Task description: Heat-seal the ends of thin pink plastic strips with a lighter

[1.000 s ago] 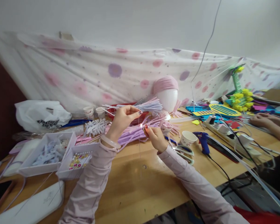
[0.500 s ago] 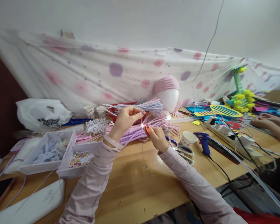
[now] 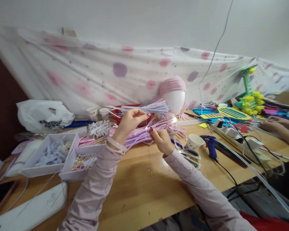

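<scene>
My left hand (image 3: 130, 123) is raised above the wooden table (image 3: 139, 189), its thumb and fingers pinched together on a thin wire I can barely make out. My right hand (image 3: 161, 140) sits just below and to the right, also pinched, with a tiny bright bead or light (image 3: 147, 129) at its fingertips. A fine strand hangs down from there toward the table. Behind both hands lies a heap of purple and pink pipe cleaners (image 3: 144, 133), and more lilac ones lie across a red basket (image 3: 141, 112).
White trays (image 3: 49, 154) with small parts sit at left, next to a plastic bag (image 3: 42, 115). A foam head with pink band (image 3: 173, 96), paper cup (image 3: 194, 141), scissors (image 3: 190, 157), blue glue gun (image 3: 210, 147) and power strip (image 3: 233, 134) lie right. Another person's hands (image 3: 272, 123) rest far right.
Both hands have stayed pinched close together and shifted only slightly; the bright glint at the right fingertips has dimmed. The view has tilted a little.
</scene>
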A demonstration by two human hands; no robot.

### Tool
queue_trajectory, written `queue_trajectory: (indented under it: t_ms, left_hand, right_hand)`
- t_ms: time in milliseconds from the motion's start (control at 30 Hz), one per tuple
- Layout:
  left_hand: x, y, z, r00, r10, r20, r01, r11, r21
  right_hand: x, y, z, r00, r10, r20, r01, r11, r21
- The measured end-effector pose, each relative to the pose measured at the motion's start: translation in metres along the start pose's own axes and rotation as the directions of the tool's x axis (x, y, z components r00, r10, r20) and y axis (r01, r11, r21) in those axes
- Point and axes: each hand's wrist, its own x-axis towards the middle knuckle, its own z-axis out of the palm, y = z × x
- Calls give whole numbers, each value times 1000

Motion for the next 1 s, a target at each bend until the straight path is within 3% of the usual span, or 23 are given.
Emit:
queue_trajectory:
  t_ms: [300,533,733,867,1000]
  left_hand:
    - [-1,2,-1,1000,4,-23,-5,1000,-9]
    - [0,0,0,999,32,-9,-32,999,-5]
    - [0,2,-2,999,41,-3,-41,997,-65]
    - [1,0,-4,999,46,-4,-46,995,-91]
    - [2,-2,-6,998,56,-16,-57,993,-107]
  right_hand:
    - [1,4,-3,999,8,-36,-7,1000,27]
    - [0,-2,0,1000,-12,22,13,1000,-24]
    - [2,7,-9,1000,-26,6,27,999,-25]
    - [1,8,-14,989,-84,120,90,995,-44]
    - [0,9,-12,937,-134,322,161,985,-58]
